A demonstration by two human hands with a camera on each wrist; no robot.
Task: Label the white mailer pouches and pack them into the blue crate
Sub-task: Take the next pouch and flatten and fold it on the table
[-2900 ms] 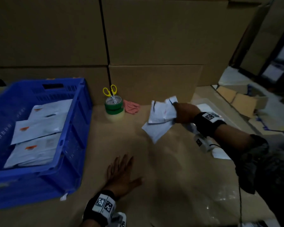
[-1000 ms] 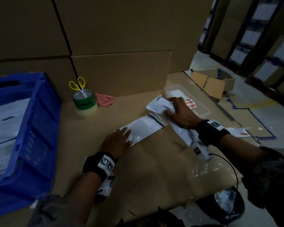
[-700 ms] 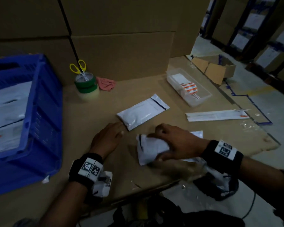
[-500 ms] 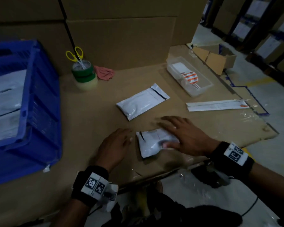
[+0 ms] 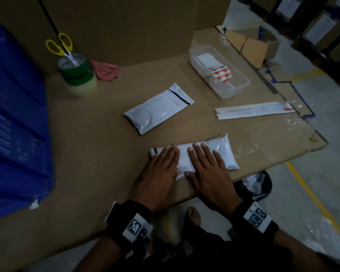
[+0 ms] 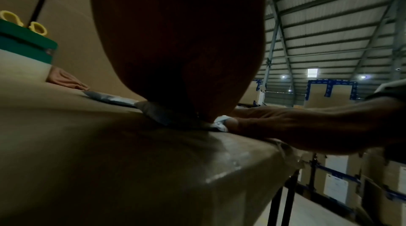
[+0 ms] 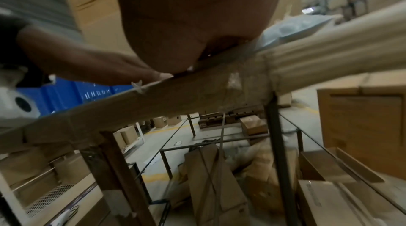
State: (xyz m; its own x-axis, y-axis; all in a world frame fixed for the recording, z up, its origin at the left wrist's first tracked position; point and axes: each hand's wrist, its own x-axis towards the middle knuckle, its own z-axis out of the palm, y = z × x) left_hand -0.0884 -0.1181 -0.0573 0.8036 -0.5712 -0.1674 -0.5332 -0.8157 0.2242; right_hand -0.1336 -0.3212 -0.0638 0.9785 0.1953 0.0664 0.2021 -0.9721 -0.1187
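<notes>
My left hand (image 5: 159,173) and right hand (image 5: 208,173) lie flat, fingers straight, pressing a crinkled white plastic mailer pouch (image 5: 222,152) at the cardboard-covered desk's (image 5: 90,154) near edge. A second white pouch (image 5: 157,110) lies at twelve o'clock; the blue plastic crate (image 5: 14,122) stands at nine.

A: What colours lie by the hands?
B: The mailer pouch (image 5: 220,152) under both palms is white, with a black strip at its left end. A second white pouch (image 5: 158,111) beyond the fingertips has the same black strip.
A: And further left?
B: A blue crate (image 5: 14,122), green tape rolls (image 5: 76,70), yellow-handled scissors (image 5: 60,45) and a pink cloth (image 5: 105,70).
A: To the right?
B: Orange-and-white labels (image 5: 222,74) in a clear tray (image 5: 241,85).
</notes>
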